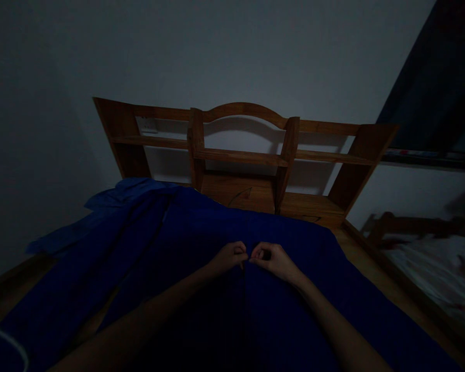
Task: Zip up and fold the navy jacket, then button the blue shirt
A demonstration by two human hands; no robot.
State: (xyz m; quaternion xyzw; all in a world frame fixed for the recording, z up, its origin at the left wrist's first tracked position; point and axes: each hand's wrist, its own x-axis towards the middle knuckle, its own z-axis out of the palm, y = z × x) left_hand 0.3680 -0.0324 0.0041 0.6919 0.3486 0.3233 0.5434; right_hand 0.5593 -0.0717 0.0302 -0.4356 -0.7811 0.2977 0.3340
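The head view takes in a pale wall (232,57), then a wooden shelf unit (240,157) standing against it, and in front of that a broad spread of deep-blue cloth (213,227), with a lighter blue fabric (114,201) at its far left. Smaller again, the right hand (273,259) and left hand (228,257) meet over the cloth's middle, at the top of a dark line (245,289) running toward the wearer. On each, thumb and forefinger are together, seemingly clamped on the cloth; whether something tiny sits between them, I cannot tell. The likeliest trouble is a lost pinch: the grip looks shallow, the dimness hides the edges, and the cloth's overhanging weight could tug it away.
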